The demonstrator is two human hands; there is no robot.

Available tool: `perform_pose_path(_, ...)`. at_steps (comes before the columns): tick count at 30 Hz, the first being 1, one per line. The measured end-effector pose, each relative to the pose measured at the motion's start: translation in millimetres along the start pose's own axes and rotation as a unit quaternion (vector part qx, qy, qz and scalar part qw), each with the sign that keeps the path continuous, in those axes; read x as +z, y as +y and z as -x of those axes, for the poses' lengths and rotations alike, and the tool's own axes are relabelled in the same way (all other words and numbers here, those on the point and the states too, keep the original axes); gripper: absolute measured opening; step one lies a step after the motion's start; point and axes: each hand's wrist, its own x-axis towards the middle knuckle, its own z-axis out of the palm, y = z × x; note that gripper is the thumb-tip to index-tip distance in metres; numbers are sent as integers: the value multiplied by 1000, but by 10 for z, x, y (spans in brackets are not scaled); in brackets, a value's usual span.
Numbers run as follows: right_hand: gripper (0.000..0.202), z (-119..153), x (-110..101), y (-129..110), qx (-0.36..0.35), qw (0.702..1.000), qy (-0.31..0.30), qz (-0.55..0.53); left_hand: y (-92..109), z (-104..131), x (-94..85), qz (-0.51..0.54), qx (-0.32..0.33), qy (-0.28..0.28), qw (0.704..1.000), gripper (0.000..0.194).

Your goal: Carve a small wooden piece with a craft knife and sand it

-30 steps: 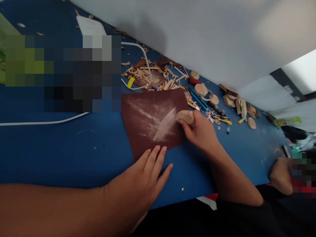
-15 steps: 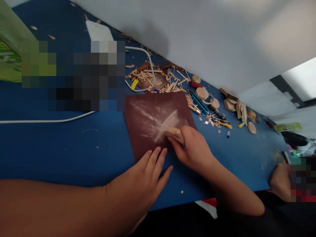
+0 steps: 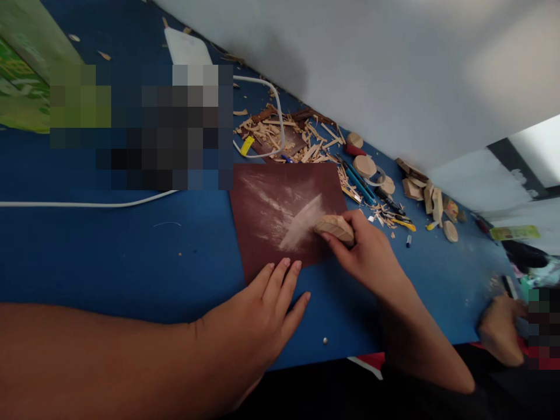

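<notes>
A dark red-brown sheet of sandpaper (image 3: 262,204) lies on the blue table, streaked with pale dust. My left hand (image 3: 266,309) rests flat with its fingers spread, the fingertips on the sheet's near edge. Between the thumb and fingers of my right hand (image 3: 367,245) is a small rounded piece of wood (image 3: 335,228), tilted over the right part of the sheet. A broad pale streak runs across the paper just left of the wood. Whether the wood touches the paper I cannot tell.
Wood shavings (image 3: 271,131) lie behind the sheet beside a white cable (image 3: 281,116). Pens (image 3: 359,182), wooden discs (image 3: 364,166) and wood blocks (image 3: 412,189) sit to the right. Another person's arm (image 3: 501,329) rests at the far right edge.
My right hand has moved right with the wood, which shows more of its face. The pale streak looks wider. My left hand stays on the sheet; the whole view has shifted slightly.
</notes>
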Motion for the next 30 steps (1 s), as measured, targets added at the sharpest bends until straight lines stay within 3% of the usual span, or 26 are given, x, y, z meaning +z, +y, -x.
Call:
perform_pose_path(5,27,-133,15,221,-1,998,63,-3,14,-3,-12,8,-10,6,1000,107)
perform_pose_path(9,65,-122,51,203,-37,996,80,32,26,0,2,13,-17,12,1000,105)
perform_pose_path(11,71,-121,72,198,-68,995,67,40,30,6,26,14,-11,14,1000,107)
perform_pose_path(18,62,-82,180,60,-96,992,53,59,30,14,81,18,-13,24,999,105)
perform_pose_path(22,54,-27,209,-94,-117,989,-7,90,11,7,19,9,-7,0,1000,107)
perform_pose_path(27,65,-205,124,132,-27,993,65,99,13,6,21,23,-12,1,1000,106)
perform_pose_path(30,54,-251,48,230,5,993,60,103,26,11,50,29,-16,5,999,106)
